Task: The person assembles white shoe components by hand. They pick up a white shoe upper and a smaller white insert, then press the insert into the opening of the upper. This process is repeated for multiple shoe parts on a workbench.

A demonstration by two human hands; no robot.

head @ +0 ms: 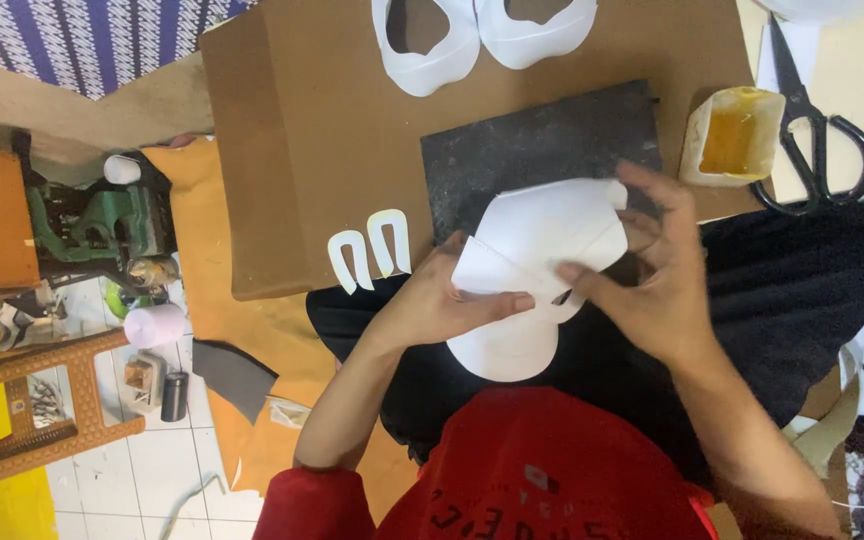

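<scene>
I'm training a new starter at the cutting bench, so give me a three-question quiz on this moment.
1. True or false: both hands grip the white cut piece.
2. What lies just left of the left hand on the brown board?
A. black scissors
B. two small white U-shaped cut-outs
C. a yellow tub
3. Fill in: beside the black scissors, at the board's right edge, stands a small tub of ____ paste.

Key
1. True: the left hand pinches it from the left, the right hand from the right, above a dark slab.
2. B, the U-shaped cut-outs.
3. Yellow, in the tub.
</scene>
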